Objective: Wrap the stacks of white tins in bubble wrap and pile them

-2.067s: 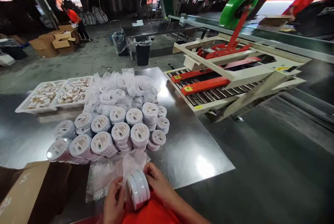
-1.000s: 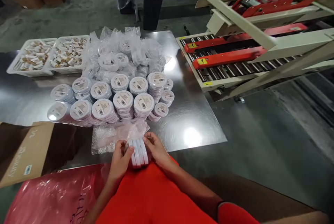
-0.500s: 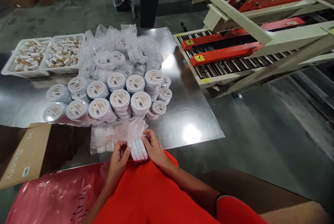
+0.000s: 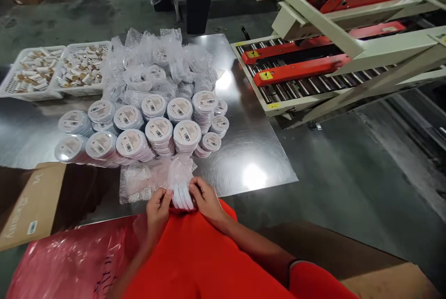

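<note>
At the table's near edge, a short stack of flat white round containers (image 4: 181,196) rests on its side against my red clothing, partly inside a bubble-wrap bag (image 4: 181,169). My left hand (image 4: 158,207) pinches the bag's edge on the left of the stack. On the opposite side, my right hand (image 4: 207,200) grips the bag with thumb and fingers closed. More bubble wrap (image 4: 137,182) lies flat just left of the bag. Beyond it stand several stacks of labelled round containers (image 4: 159,130), some with pink showing on their sides.
Filled bubble-wrap bags (image 4: 153,66) are heaped behind the stacks on the metal table (image 4: 251,150). Two white baskets (image 4: 78,87) hold small white-and-brown items. A roller conveyor (image 4: 296,87) stands right, a cardboard box (image 4: 31,210) and pink plastic bag (image 4: 69,262) at left.
The white containers sit slightly higher and deeper in the bag, fanned a little. My left hand has closed its pinch on the bag's edge. The view has shifted slightly.
</note>
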`<state>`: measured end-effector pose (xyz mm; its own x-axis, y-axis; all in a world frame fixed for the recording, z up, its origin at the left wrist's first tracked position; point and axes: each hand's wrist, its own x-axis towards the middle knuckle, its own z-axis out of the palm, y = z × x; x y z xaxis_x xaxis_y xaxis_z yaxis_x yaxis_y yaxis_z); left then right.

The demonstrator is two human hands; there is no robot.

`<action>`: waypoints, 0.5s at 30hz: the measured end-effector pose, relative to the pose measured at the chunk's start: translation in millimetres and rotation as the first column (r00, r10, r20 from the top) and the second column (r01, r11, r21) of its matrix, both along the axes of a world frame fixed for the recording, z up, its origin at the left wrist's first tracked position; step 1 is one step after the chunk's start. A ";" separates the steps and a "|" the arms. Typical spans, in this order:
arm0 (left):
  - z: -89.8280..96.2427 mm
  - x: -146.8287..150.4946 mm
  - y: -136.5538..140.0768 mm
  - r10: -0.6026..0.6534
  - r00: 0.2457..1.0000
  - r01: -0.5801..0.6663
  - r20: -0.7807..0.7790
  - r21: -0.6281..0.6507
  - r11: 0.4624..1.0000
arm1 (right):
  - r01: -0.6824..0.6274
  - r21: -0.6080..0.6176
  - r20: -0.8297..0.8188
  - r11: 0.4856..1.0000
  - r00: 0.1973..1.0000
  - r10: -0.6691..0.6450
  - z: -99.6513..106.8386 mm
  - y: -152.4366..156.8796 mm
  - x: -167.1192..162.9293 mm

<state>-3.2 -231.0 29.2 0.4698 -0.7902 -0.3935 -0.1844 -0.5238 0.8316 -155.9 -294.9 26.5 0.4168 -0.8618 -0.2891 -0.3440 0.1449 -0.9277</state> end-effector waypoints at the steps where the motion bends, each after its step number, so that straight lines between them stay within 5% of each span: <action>1: 0.9 -0.4 1.2 -0.021 0.994 0.023 0.107 -0.020 1.000 | 0.004 -0.003 -0.006 1.000 1.000 -0.004 -0.9 0.8 1.2; 3: 2.1 -0.1 1.7 -0.045 0.967 0.055 0.251 -0.034 0.998 | 0.030 0.021 -0.016 0.999 0.999 -0.030 -3.3 0.8 4.2; 7: -2.1 4.6 -9.0 -0.044 0.970 0.044 0.239 0.004 0.999 | 0.095 0.121 0.092 0.988 0.990 -0.106 -4.9 -5.7 9.7; 12: -14.7 14.3 -24.1 0.029 0.984 -0.030 0.176 0.003 1.000 | -0.155 0.238 0.242 0.959 0.966 0.096 -3.1 -14.9 5.8; 15: -15.7 18.0 -22.6 -0.017 0.993 0.015 0.114 0.019 1.000 | -0.147 0.314 0.197 0.938 0.977 0.087 -7.2 -20.0 2.8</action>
